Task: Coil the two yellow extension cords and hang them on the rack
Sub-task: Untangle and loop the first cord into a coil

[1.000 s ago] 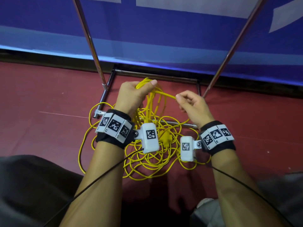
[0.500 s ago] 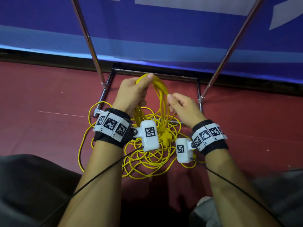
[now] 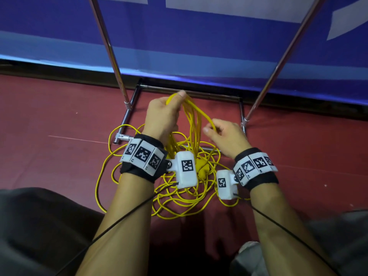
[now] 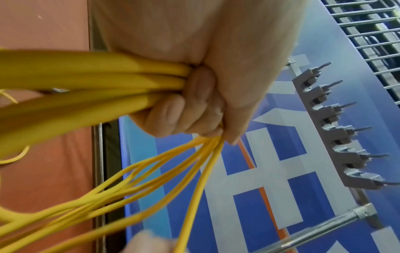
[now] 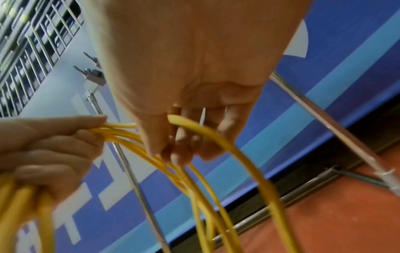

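A: What has the left hand [image 3: 162, 116] got?

B: Its fist is closed tight round a bunch of cord loops [image 3: 192, 120]; the thumb presses them at the top. Below the fist the loops hang down to the tangle [image 3: 175, 196] on the floor [image 3: 59, 156].

A: And to the right of that?

B: The right hand [image 3: 227, 136] sits just beside the bunch, a little lower. Its thumb and curled fingers pinch one strand [image 5: 216, 135] that arches up from the left fist. In the right wrist view the strand passes between thumb and fingers, then falls to the floor.

A: The rack [image 4: 329, 126]?

B: Its hook bar shows only in the wrist views, well above both hands. The head view cuts it off and shows just the poles [image 3: 108, 50] and base.

A: Anything unclear?

B: Whether the tangle is one cord or two cannot be told; the wrist cameras hide its middle.
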Motion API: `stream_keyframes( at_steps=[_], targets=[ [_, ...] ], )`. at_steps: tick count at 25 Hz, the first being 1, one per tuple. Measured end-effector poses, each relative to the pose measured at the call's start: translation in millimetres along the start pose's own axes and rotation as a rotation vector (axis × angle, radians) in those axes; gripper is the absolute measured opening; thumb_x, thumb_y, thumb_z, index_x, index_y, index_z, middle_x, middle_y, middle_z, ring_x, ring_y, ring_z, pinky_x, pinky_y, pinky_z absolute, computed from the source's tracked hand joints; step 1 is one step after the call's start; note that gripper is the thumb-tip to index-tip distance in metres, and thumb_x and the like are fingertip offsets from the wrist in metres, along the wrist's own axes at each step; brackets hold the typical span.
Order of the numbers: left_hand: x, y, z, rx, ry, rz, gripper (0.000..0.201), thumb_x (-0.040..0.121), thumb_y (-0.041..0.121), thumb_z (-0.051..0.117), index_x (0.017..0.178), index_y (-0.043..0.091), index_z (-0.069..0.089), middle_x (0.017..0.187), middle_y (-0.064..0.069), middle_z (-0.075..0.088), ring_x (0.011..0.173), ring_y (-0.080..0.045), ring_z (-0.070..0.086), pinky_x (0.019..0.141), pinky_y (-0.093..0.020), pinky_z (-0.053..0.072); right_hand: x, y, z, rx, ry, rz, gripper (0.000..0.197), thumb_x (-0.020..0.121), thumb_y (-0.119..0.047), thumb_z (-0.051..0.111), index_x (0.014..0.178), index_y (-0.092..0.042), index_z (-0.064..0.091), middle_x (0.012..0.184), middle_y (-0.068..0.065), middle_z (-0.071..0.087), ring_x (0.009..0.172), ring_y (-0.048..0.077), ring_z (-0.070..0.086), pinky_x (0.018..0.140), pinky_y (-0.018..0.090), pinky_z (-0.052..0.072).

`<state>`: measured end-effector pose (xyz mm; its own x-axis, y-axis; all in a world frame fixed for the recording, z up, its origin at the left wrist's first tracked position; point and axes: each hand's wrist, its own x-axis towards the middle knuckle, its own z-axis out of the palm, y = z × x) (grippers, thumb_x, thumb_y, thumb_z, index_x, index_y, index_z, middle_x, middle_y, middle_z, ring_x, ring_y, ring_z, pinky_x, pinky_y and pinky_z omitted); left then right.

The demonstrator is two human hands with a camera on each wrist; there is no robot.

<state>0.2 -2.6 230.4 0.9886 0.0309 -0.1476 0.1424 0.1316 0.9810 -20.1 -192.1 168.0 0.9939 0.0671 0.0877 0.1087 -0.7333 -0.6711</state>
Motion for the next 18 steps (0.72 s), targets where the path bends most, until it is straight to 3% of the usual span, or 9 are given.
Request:
stream_keyframes(
  at_steps=[3,6,8,10,11,13,15,18],
  targets=[
    [5,3,-8,-0.136,0.2,0.06,0.055,0.097,0.027,0.061,0.046,0.022,0.042,0.043,0.01,0.025,0.037,-0.009,0.018,0.04,-0.016,0.019,-8,30,-3,0.075,0.052,0.147,0.023,0.092,-0.029,0.059,0.071,-0.023,0.057,0.058,-0.008,0.06,0.058,0.007,0.059,0.064,0.033,0.046],
    [12,5,-21,-0.167,0.352,0.104,0.047,0.097,0.026,0.062,0.056,0.021,0.038,0.041,0.01,0.028,0.037,-0.01,0.021,0.041,-0.019,0.02,-11,39,-10,0.068,0.231,0.223,0.004,0.093,-0.024,0.059,0.09,-0.021,0.058,0.066,-0.008,0.053,0.065,0.021,0.059,0.069,0.042,0.051],
    [18,4,-30,-0.056,0.348,0.118,0.045,0.095,0.029,0.063,0.056,0.02,0.042,0.041,0.009,0.031,0.038,-0.012,0.025,0.043,-0.021,0.023,-10,28,-21,0.128,0.363,0.12,0.011,0.095,-0.024,0.056,0.105,-0.022,0.058,0.068,-0.009,0.05,0.063,0.017,0.051,0.066,0.035,0.045],
    [22,1,-37,0.191,0.321,0.153,0.044,0.091,0.036,0.063,0.054,0.017,0.049,0.044,0.005,0.039,0.042,-0.018,0.033,0.05,-0.028,0.032,-9,5,-31,0.131,0.402,-0.028,0.021,0.097,-0.026,0.052,0.115,-0.019,0.059,0.071,-0.01,0.052,0.063,0.012,0.045,0.065,0.026,0.035],
    [22,-2,-39,0.308,0.297,0.152,0.043,0.089,0.04,0.062,0.055,0.014,0.053,0.046,0.002,0.042,0.045,-0.02,0.037,0.054,-0.032,0.037,-8,-7,-34,0.061,0.366,-0.074,0.023,0.097,-0.028,0.051,0.117,-0.02,0.061,0.076,-0.01,0.057,0.068,0.013,0.049,0.065,0.025,0.034],
    [22,-7,-36,0.431,0.264,0.149,0.041,0.089,0.037,0.061,0.064,0.005,0.06,0.049,0.001,0.046,0.048,-0.022,0.04,0.059,-0.037,0.04,-9,-29,-38,-0.206,0.182,-0.066,0.024,0.097,-0.034,0.052,0.116,-0.027,0.064,0.095,-0.003,0.069,0.09,0.022,0.061,0.071,0.03,0.043],
    [18,-8,-28,0.366,0.213,0.146,0.034,0.093,0.028,0.062,0.069,0.004,0.059,0.052,0.001,0.045,0.049,-0.019,0.038,0.058,-0.035,0.037,-12,-47,-39,-0.42,-0.071,-0.005,0.025,0.095,-0.041,0.051,0.114,-0.035,0.066,0.11,-0.003,0.071,0.107,0.028,0.061,0.083,0.035,0.049],
    [9,-6,-15,0.144,0.042,0.118,0.031,0.097,0.018,0.061,0.068,0.01,0.054,0.052,-0.002,0.05,0.044,-0.015,0.043,0.048,-0.027,0.039,-16,-75,-33,-0.401,-0.302,-0.03,0.021,0.088,-0.044,0.054,0.098,-0.038,0.071,0.095,-0.006,0.073,0.097,0.023,0.063,0.079,0.033,0.05]
  ],
)
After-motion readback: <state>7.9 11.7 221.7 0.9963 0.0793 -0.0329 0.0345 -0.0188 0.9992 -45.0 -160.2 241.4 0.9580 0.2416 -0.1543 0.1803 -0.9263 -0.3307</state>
